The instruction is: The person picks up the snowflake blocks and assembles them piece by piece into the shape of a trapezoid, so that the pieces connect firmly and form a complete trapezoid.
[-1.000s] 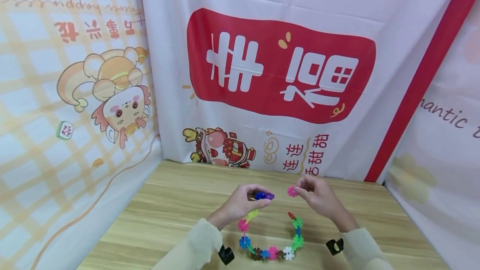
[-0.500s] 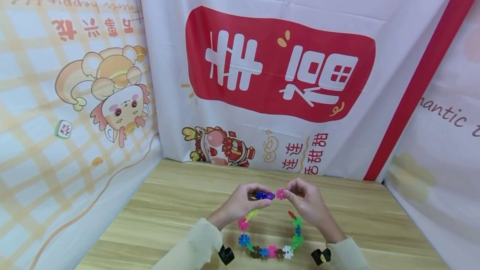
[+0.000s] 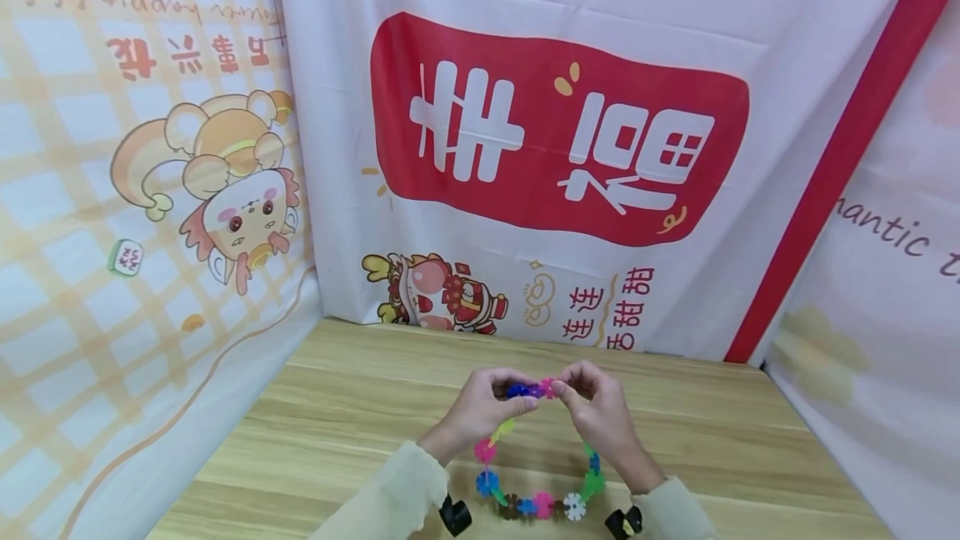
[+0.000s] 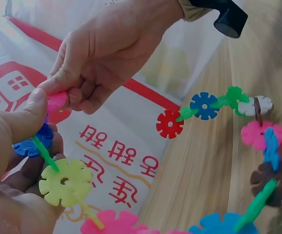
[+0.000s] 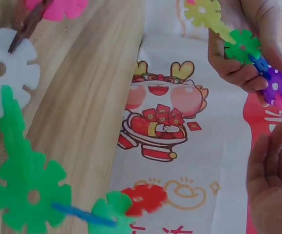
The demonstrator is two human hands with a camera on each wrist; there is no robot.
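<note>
1. Your left hand point(image 3: 483, 405) is raised just above the wooden table point(image 3: 337, 423), thumb and fingers pinched on the upper end of the snowflake-piece chain point(image 3: 540, 500), at its blue piece point(image 3: 517, 391) and purple piece point(image 5: 277, 87).
2. Your right hand point(image 3: 596, 407) faces it, fingers curled, pinching a loose pink piece point(image 3: 547, 388) between thumb and forefinger (the left wrist view shows the grip best).
3. The pink piece touches the chain's held end, right beside your left thumb point(image 4: 19, 119).
4. The chain hangs from your left hand in a U: yellow piece point(image 4: 65, 183), then pink and blue, brown, a white piece point(image 3: 575, 507) at the bottom, then green.
5. Its other end, a red piece point(image 4: 170, 124), is free, below your right hand and held by neither hand.
6. Printed banners point(image 3: 555, 123) stand behind the table.
</note>
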